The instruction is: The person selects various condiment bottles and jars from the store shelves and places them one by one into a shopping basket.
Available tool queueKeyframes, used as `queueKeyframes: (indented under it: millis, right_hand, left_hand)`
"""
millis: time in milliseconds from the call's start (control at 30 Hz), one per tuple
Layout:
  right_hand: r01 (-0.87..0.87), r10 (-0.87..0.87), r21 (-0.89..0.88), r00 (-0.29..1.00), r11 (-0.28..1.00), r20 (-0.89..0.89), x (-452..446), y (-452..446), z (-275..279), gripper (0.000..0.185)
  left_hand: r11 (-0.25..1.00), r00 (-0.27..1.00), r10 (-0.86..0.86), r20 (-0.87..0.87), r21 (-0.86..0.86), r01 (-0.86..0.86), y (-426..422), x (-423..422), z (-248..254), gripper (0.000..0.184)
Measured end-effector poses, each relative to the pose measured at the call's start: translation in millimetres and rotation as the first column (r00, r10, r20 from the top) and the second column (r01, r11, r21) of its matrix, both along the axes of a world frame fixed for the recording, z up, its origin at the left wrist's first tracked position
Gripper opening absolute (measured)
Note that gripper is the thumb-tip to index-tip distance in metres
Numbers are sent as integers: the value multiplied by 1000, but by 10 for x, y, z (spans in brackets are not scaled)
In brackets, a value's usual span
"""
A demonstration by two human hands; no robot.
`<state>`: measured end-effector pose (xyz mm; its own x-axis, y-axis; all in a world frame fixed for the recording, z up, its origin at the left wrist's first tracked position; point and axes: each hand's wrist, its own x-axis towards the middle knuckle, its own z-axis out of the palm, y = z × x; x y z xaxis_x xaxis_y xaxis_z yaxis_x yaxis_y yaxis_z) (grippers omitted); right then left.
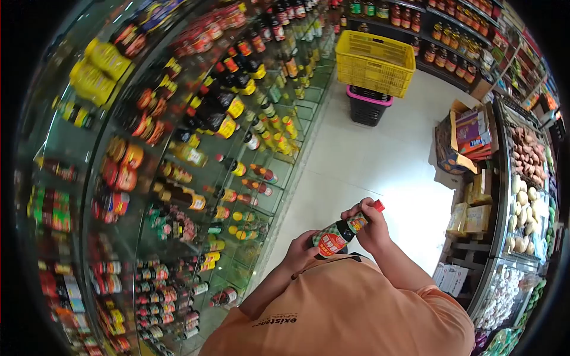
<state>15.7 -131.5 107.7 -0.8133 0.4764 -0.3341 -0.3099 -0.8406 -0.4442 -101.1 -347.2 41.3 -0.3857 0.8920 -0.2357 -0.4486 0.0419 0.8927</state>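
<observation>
A dark sauce bottle (331,239) with a red cap and a red and green label lies tilted across the front of the orange shirt (350,302), cap end up and to the right. Around its lower end, my left hand (301,251) is closed. My right hand (369,226) grips the neck end, just below the red cap. The label between the two hands faces up toward the camera. Parts of the fingers are hidden behind the bottle.
Glass shelves (303,127) packed with bottles and jars run along the left. Ahead on the floor stand a yellow basket (375,62) and a black basket with a pink rim (369,110). At right are a cardboard box (446,145) and a produce stand with potatoes (522,207).
</observation>
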Motion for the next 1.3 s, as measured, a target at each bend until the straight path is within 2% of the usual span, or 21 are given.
queueKeyframes:
  millis: [33,100,200,333,400,467,500,567,600,667,700,833,900,1000,1067,1133,1300]
  right_hand:
    - [19,-19,-4,1000,1000,9,-12,113,-31,15]
    - [32,-34,56,998,998,48,-60,336,-112,18]
    - [23,-28,148,999,989,32,-212,719,-335,26]
    - [22,-28,135,998,991,48,-622,1251,-290,33]
    - [27,-33,157,999,987,38,-857,1568,-286,38]
    - [40,-64,189,991,981,121,-1041,1889,-155,37]
    - [44,-71,197,989,979,132,-1129,2042,-70,37]
    - [17,-108,343,963,939,247,-1316,2341,48,30]
    - [34,-125,343,961,939,247,-1369,2491,28,30]
    - [-52,-97,456,950,889,297,-1449,2802,-6,30]
    - [-21,-140,475,944,880,300,-1502,2910,30,29]
    - [-44,-200,545,903,837,380,-1604,3426,77,26]
    - [-116,-136,557,910,823,391,-1580,3763,6,27]
    - [-112,-98,530,931,840,352,-1536,4308,-187,26]
    - [-128,-61,498,936,858,346,-1489,4733,-239,24]
    - [-234,38,540,936,808,349,-1464,5194,-259,24]
    - [-293,110,522,929,801,354,-1551,6298,-264,22]
  left_hand:
    - [1000,998,-14,61,-8,15,134,-75,17,55]
    - [999,997,-40,71,-16,41,367,-262,-70,54]
    - [998,998,-41,40,-45,43,879,-626,-163,53]
    - [994,993,-107,40,-12,108,1431,-1183,-345,50]
    - [991,991,-129,-39,-41,128,1793,-1506,-366,47]
    - [989,988,-151,-15,1,151,2117,-1803,-354,46]
    - [988,987,-154,49,28,153,2265,-1946,-372,47]
    - [990,983,-138,124,42,133,2561,-2164,-345,48]
    - [988,980,-155,124,43,151,2715,-2291,-297,48]
    - [975,976,-218,-7,52,218,3058,-2571,-187,48]
    - [963,959,-264,-101,25,268,3223,-2699,-168,49]
    - [937,933,-350,-81,-24,349,3823,-2972,-271,50]
    - [929,927,-370,-55,-39,369,4170,-3005,-207,50]
    - [927,927,-374,-26,-40,373,4713,-3010,-297,51]
    - [950,950,-290,117,-88,301,5084,-2993,-344,51]
    - [945,948,-292,127,-113,307,5432,-3030,-497,51]
    - [928,944,-260,203,-219,302,6385,-2983,-224,59]
